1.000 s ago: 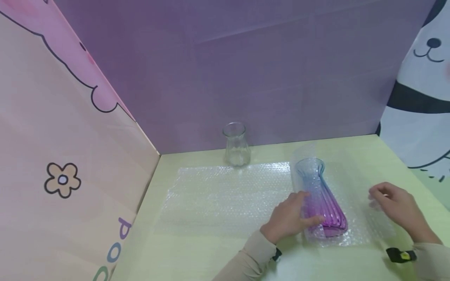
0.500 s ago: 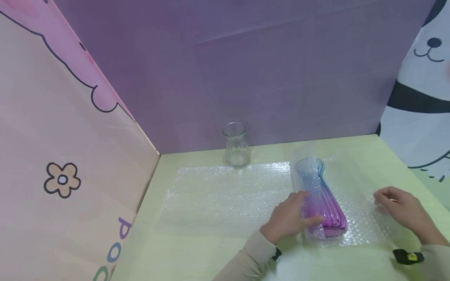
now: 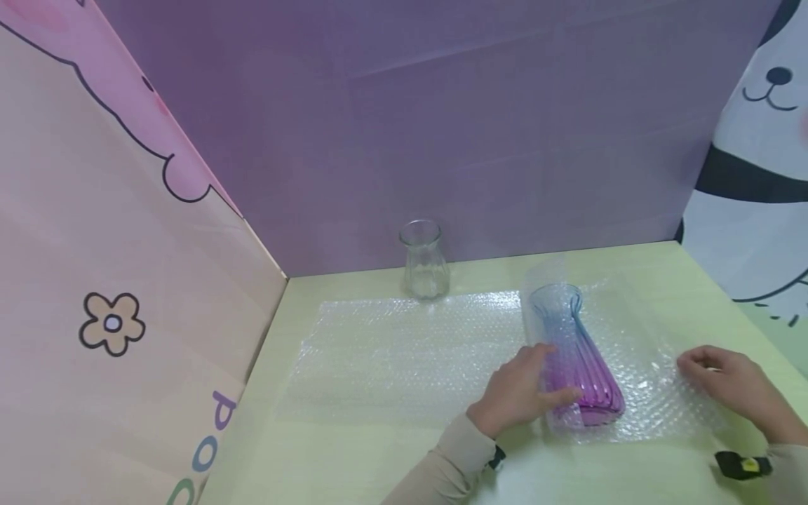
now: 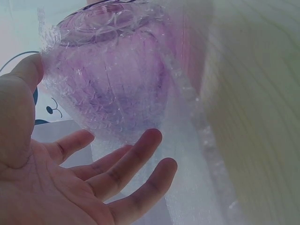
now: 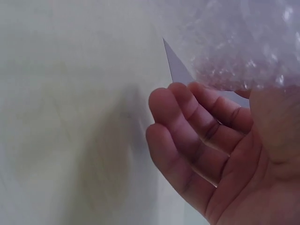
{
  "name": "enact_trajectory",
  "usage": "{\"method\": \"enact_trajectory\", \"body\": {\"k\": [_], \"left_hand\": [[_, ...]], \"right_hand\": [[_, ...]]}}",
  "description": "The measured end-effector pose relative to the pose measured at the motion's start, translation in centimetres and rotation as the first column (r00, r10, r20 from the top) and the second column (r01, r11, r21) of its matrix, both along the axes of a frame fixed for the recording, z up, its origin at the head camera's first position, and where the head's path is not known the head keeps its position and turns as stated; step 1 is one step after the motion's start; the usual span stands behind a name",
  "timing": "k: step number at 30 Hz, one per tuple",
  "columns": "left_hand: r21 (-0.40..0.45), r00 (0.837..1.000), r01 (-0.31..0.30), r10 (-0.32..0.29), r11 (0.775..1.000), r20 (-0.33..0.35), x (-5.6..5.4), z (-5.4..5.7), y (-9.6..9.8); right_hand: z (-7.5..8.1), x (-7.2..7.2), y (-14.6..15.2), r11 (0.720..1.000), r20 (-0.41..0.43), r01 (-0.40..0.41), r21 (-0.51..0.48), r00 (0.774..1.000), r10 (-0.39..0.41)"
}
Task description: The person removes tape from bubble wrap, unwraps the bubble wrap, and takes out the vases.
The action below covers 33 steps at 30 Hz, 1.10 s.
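A ribbed glass vase (image 3: 596, 375), blue at the neck and pink at the base, lies on its side on a sheet of bubble wrap (image 3: 410, 365). A flap of the wrap covers the vase's left side. My left hand (image 3: 517, 389) rests there, thumb near the base and fingers along the flap; the left wrist view shows its fingers (image 4: 129, 164) spread and relaxed beside the wrapped vase. To the right, my right hand (image 3: 735, 382) pinches the wrap's right edge between thumb and forefinger. Its other fingers (image 5: 166, 110) are loosely bent below the wrap.
A small clear glass vase (image 3: 426, 270) stands upright behind the wrap, near the purple back wall (image 3: 442, 140). Patterned panels flank the pale table (image 3: 315, 463) on both sides. The wrap's long left part lies flat.
My right hand has moved right and slightly toward me, drawing the wrap's right edge outward so it spreads wider. The left hand and the coloured vase stay in place.
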State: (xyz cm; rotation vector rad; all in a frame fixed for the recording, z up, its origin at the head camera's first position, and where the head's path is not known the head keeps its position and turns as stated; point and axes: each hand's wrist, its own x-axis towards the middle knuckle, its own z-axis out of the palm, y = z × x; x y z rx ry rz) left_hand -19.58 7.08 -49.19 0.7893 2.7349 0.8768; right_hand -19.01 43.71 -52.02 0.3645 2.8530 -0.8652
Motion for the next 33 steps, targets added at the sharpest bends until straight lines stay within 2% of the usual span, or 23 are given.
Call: {"method": "enact_trajectory", "body": {"k": [6, 14, 33], "left_hand": [[-0.004, 1.0, 0.002, -0.002, 1.0, -0.007, -0.1, -0.1, 0.1], [-0.005, 1.0, 0.002, -0.002, 1.0, 0.0, -0.1, -0.1, 0.1], [-0.001, 1.0, -0.004, 0.004, 1.0, 0.009, 0.0, 0.1, 0.1]], "right_hand": [[0.1, 0.3, 0.2, 1.0, 0.0, -0.024, 0.008, 1.0, 0.024], [0.7, 0.8, -0.2, 0.999, -0.049, 0.009, 0.048, 0.999, -0.007], [5.5, 2.5, -4.3, 0.99, -0.235, -0.019, 0.143, 0.971, 0.053]]}}
